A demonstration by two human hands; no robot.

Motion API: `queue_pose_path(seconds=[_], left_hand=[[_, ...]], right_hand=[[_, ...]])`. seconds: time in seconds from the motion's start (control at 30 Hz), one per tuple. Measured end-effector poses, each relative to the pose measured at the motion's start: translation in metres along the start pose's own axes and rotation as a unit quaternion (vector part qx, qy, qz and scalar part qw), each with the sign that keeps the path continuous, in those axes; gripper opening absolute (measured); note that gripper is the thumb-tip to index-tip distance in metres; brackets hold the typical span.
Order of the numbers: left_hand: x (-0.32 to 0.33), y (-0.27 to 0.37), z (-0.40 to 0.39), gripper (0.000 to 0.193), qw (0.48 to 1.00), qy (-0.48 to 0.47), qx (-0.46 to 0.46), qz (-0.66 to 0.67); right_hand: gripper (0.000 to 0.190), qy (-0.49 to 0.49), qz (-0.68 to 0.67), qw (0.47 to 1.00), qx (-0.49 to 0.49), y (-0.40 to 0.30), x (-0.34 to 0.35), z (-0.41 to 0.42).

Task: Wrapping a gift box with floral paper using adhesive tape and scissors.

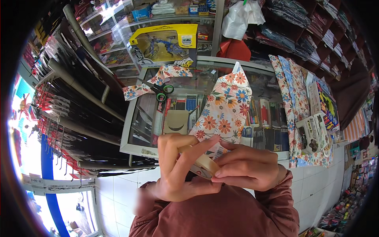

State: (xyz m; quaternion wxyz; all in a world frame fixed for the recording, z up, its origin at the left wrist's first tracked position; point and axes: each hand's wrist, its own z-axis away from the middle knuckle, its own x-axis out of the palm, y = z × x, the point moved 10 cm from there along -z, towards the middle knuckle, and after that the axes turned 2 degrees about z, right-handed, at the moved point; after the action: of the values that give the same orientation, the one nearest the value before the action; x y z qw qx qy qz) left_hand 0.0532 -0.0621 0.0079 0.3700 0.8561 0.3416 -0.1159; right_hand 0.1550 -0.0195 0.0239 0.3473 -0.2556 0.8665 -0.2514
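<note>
A roll of clear adhesive tape (205, 164) is held up between both hands, close to my chest. My left hand (177, 166) grips the roll, its index finger stretched along the top. With thumb and fingers, my right hand (247, 166) pinches the roll's near edge. Just beyond them, a package wrapped in floral paper (225, 109) lies on the glass display counter (204, 59), its far end folded to a point. Its near end is hidden behind my hands. Black scissors with green-ringed handles (161, 91) rest on floral paper scraps (137, 91) at the left.
A boxed toy bicycle (165, 46) stands at the counter's back left. Folded floral wrapping paper (291, 103) lies along the right side, with a boxed toy tank (312, 133) on it. Racks of hanging clothes (86, 97) crowd the left. White plastic bags (241, 20) hang behind the counter.
</note>
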Motion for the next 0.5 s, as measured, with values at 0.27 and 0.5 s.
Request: queue_pose_path(seconds=[0.27, 0.5], left_hand=[[-0.002, 0.004, 0.000, 0.080, 0.999, 0.012, 0.032, 0.035], [-0.015, -0.005, 0.005, 0.079, 0.990, 0.098, 0.035, 0.091]], right_hand=[[0.020, 0.023, -0.047, 0.999, -0.009, 0.000, -0.004, 0.000], [0.032, -0.048, -0.187, 0.977, 0.090, 0.023, 0.012, 0.003]])
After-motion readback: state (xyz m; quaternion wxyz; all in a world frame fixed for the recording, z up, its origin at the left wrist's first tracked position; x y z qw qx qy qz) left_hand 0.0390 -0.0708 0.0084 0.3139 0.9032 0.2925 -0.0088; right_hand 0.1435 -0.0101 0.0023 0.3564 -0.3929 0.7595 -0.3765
